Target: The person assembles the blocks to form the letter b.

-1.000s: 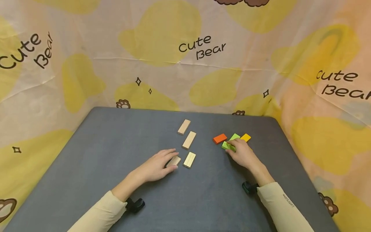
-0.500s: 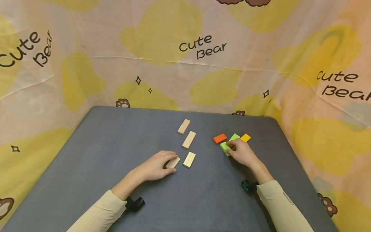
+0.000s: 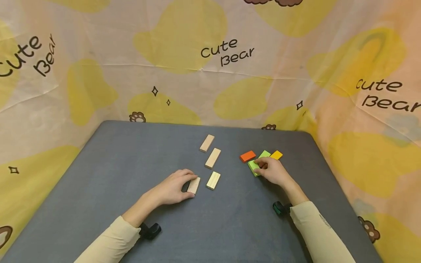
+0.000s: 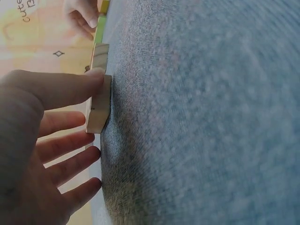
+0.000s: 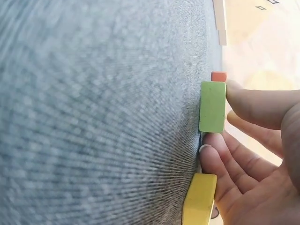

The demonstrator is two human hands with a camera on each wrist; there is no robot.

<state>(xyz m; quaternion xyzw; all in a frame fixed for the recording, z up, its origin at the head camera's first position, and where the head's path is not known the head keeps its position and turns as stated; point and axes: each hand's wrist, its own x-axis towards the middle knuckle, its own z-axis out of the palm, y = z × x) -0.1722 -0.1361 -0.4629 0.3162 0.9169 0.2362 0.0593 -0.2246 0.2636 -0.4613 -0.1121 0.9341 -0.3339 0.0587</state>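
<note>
My left hand (image 3: 172, 188) holds a plain wooden block (image 3: 194, 185) between thumb and fingers, and the block lies on the grey table. In the left wrist view the thumb sits along the top edge of this wooden block (image 4: 98, 112), with the other fingers spread beyond it. Over on the right, my right hand (image 3: 273, 171) pinches a green block (image 3: 253, 167) at its right side. The right wrist view has the thumb at the edge of that green block (image 5: 213, 108), its fingertips reaching the tabletop behind.
Past the right hand lie a second green block (image 3: 265, 154), an orange-red block (image 3: 247, 156) and a yellow block (image 3: 276, 155). Right of the left hand is a pale wooden block (image 3: 213, 180); farther back are two more wooden blocks (image 3: 213, 158). Patterned cloth (image 3: 184, 91) walls the table.
The wooden block at my left hand has turned more upright in the head view, its fingers now closer around it. The green block under my right hand has turned and shifted slightly left.
</note>
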